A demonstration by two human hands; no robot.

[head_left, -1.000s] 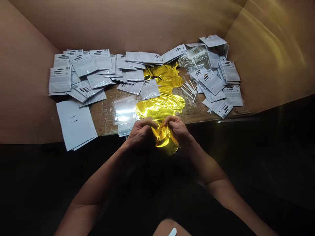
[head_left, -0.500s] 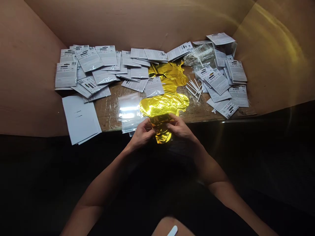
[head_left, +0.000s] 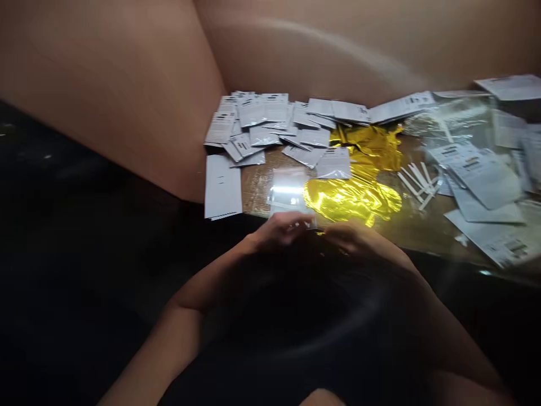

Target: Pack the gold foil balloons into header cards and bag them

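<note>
My left hand (head_left: 284, 230) is closed at the front edge of the table, by the lower end of the clear plastic bags (head_left: 289, 186). Its fingertips meet something small and partly see-through that I cannot make out. Just to its right, my right hand (head_left: 355, 238) is closed, its fingers blurred. Small gold glints show by those fingers, from a folded gold foil balloon mostly hidden in the hand. Beyond my hands, more flat gold foil balloons (head_left: 350, 200) lie spread out and overlapping.
Several packed white card packets (head_left: 253, 113) lie heaped at back left, others (head_left: 486, 175) at right. White sheets (head_left: 223, 186) overhang the front left edge. White straws (head_left: 418, 183) lie right of the foil. Cardboard-coloured walls (head_left: 338, 51) enclose the back and left.
The view has swung left, so the table's things appear farther right. The folded gold foil between my hands has become much smaller to see, and my hands are lower against the table edge.
</note>
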